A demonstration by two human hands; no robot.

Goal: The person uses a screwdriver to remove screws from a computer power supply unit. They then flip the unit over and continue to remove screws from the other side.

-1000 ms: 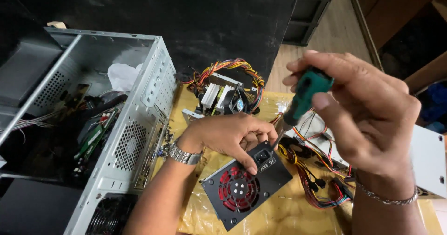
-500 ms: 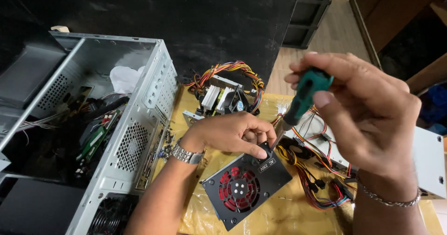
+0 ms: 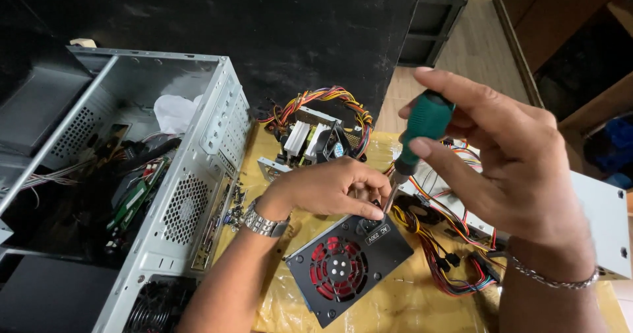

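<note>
At the far left the open computer case (image 3: 178, 194) lies on its side, unmoved over the last second. Near its right, the left hand (image 3: 326, 188) keeps its fingers pressed together on the black power supply (image 3: 349, 267) with the red fan, steadying it. The right hand (image 3: 508, 168) still pinches the green-handled screwdriver (image 3: 419, 132), whose tip has stayed at the unit's far corner, probably on a screw. So the driving continues, barely advanced.

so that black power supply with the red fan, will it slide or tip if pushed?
The power supply is a flat metal box, so probably heavy and unlikely to tip. It lies on crinkled yellow plastic sheeting, so it may slide; the left hand rests on it.
</note>
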